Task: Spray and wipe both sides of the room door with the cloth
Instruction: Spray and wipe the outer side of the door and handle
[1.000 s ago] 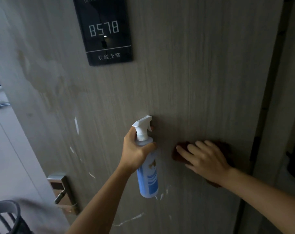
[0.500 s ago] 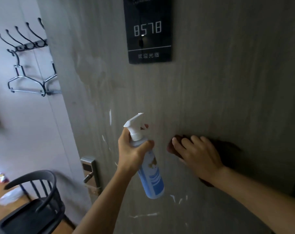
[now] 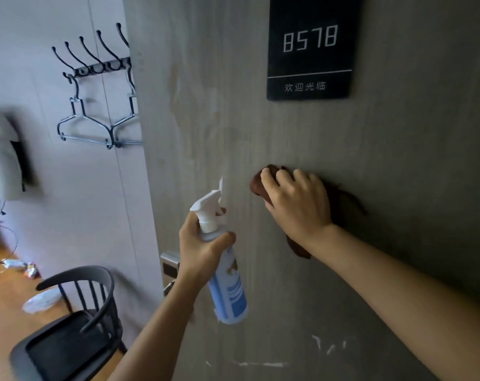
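Observation:
The grey wood-grain door (image 3: 398, 160) fills the right of the view, with white streaks low down and along its left part. My right hand (image 3: 299, 204) presses a dark brown cloth (image 3: 256, 185) against the door below the black number plate (image 3: 310, 50), fingers curled over the bunched cloth. My left hand (image 3: 200, 251) grips a white and blue spray bottle (image 3: 227, 292) by its neck, just left of the cloth, with the nozzle near the door surface. One finger lies by the trigger.
A metal lock and handle (image 3: 168, 266) sit on the door's left edge, behind my left wrist. A black chair (image 3: 76, 334) stands at the lower left. Coat hooks (image 3: 101, 67) with hangers (image 3: 90, 127) are on the wall. Litter (image 3: 41, 301) lies on the wooden floor.
My view has swung left, bringing the room, hooks and chair into sight. My right hand has slid the cloth up the door. The bottle stays in my left hand.

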The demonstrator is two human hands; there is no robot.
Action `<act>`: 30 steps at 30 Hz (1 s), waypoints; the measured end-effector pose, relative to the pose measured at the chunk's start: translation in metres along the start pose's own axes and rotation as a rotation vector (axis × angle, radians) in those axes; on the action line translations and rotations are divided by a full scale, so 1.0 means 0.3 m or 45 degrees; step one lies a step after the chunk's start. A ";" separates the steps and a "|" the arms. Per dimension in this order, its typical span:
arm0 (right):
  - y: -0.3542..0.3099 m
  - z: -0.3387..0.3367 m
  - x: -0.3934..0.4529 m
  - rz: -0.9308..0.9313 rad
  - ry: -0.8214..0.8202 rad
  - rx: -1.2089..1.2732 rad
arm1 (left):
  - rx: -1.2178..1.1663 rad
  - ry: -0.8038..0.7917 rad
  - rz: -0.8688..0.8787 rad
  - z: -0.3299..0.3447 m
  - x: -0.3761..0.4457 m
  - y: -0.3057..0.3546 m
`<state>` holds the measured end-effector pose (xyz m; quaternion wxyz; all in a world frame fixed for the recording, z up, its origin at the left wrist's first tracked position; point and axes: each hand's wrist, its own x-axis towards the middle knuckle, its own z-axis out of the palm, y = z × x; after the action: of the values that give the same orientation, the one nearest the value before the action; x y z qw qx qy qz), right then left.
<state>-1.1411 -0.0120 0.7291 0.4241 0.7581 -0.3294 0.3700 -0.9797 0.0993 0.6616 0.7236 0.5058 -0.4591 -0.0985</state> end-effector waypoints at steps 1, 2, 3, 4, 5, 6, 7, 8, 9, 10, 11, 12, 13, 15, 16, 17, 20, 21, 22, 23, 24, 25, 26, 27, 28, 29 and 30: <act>-0.011 0.006 0.006 0.004 0.009 -0.004 | -0.011 -0.025 0.008 -0.014 0.024 -0.017; -0.021 0.010 0.011 0.008 0.014 -0.007 | -0.021 -0.053 0.013 -0.028 0.047 -0.033; -0.032 0.015 0.017 0.014 0.022 -0.013 | -0.029 -0.087 0.015 -0.042 0.069 -0.050; -0.047 0.019 0.025 0.026 0.034 -0.025 | -0.036 -0.125 0.016 -0.056 0.091 -0.067; -0.061 0.023 0.034 0.043 0.052 -0.043 | -0.046 -0.163 0.020 -0.071 0.113 -0.082; -0.076 0.029 0.042 0.060 0.068 -0.063 | -0.058 -0.200 0.030 -0.085 0.134 -0.097; -0.088 0.037 0.051 0.076 0.082 -0.078 | -0.064 -0.239 0.045 -0.099 0.153 -0.110; -0.100 0.044 0.059 0.090 0.093 -0.086 | -0.062 -0.279 0.063 -0.114 0.170 -0.120; -0.108 0.049 0.066 0.105 0.109 -0.092 | -0.059 -0.324 0.084 -0.128 0.183 -0.128; -0.115 0.054 0.070 0.123 0.129 -0.098 | -0.061 -0.371 0.111 -0.142 0.195 -0.133; -0.120 0.058 0.071 0.142 0.144 -0.102 | -0.066 -0.413 0.138 -0.154 0.206 -0.138; -0.125 0.060 0.071 0.157 0.150 -0.104 | -0.073 -0.444 0.163 -0.167 0.216 -0.142; -0.130 0.060 0.070 0.168 0.147 -0.106 | -0.083 -0.464 0.177 -0.179 0.228 -0.148; -0.139 0.059 0.067 0.188 0.126 -0.113 | -0.122 -0.486 0.161 -0.201 0.250 -0.160; -0.143 0.058 0.067 0.201 0.113 -0.113 | -0.137 -0.493 0.141 -0.211 0.259 -0.166; -0.148 0.056 0.068 0.213 0.104 -0.114 | -0.147 -0.498 0.117 -0.220 0.266 -0.173; -0.160 0.054 0.073 0.241 0.117 -0.112 | -0.150 -0.529 0.067 -0.250 0.267 -0.183; -0.163 0.056 0.073 0.250 0.131 -0.113 | -0.143 -0.544 0.068 -0.259 0.263 -0.184; -0.166 0.057 0.074 0.259 0.139 -0.113 | -0.137 -0.559 0.070 -0.267 0.257 -0.184; -0.167 0.058 0.073 0.266 0.132 -0.108 | -0.130 -0.573 0.069 -0.275 0.251 -0.184; -0.168 0.059 0.073 0.272 0.111 -0.096 | -0.128 -0.584 0.068 -0.281 0.246 -0.185; -0.168 0.058 0.075 0.278 0.083 -0.079 | -0.129 -0.585 0.067 -0.288 0.241 -0.186; -0.170 0.054 0.078 0.287 0.053 -0.062 | -0.130 -0.580 0.062 -0.293 0.237 -0.186; -0.173 0.049 0.081 0.297 0.021 -0.045 | -0.128 -0.574 0.052 -0.297 0.233 -0.187; -0.176 0.043 0.084 0.307 -0.010 -0.028 | -0.126 -0.568 0.042 -0.302 0.229 -0.187; -0.182 0.037 0.090 0.318 -0.034 -0.014 | -0.128 -0.563 0.044 -0.308 0.224 -0.187; -0.190 0.029 0.097 0.331 -0.050 -0.007 | -0.133 -0.557 0.058 -0.315 0.219 -0.191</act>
<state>-1.0776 -0.0010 0.7278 0.3679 0.7150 -0.4342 0.4060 -0.8522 0.0932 0.6452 0.6341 0.4236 -0.6107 -0.2132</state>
